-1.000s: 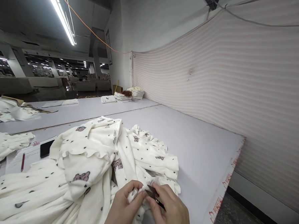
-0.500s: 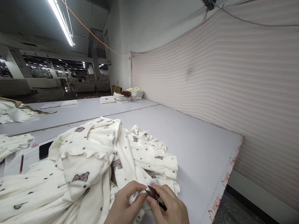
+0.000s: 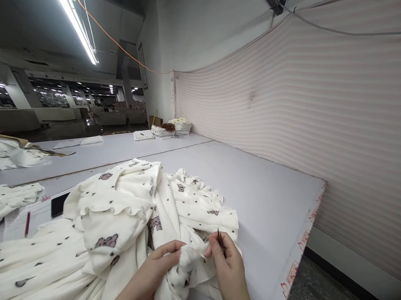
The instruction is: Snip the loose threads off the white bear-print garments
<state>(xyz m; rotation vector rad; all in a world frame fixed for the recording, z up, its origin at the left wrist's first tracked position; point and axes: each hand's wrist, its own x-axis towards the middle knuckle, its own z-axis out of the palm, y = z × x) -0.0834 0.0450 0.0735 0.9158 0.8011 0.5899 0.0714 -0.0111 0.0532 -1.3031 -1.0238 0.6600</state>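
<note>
A white fleece garment [image 3: 111, 226] with pinkish animal prints, small dark marks and ruffled edges lies bunched over the near side of the table. My left hand [image 3: 157, 266] is closed on a gathered part of it at the lower middle. In my right hand [image 3: 228, 261] is a pair of dark thread snips [image 3: 220, 240], the pointed tips upward. The thumb and forefinger of that hand also pinch the cloth just right of my left hand. The handle end of the snips is hidden in the palm.
A phone [image 3: 59, 204], a dark red pen [image 3: 27, 224] and a written sheet [image 3: 13, 223] lie at left, beside more printed cloth [image 3: 6, 202]. Folded white stacks [image 3: 179, 126] stand at the far end. The table edge [image 3: 301, 247] runs along the right, near a striped cloth-covered wall [image 3: 290, 105].
My hands have moved slightly apart, drawing up the cloth between them. The snips, earlier pointing left at the cloth, now point upward in my right hand.
</note>
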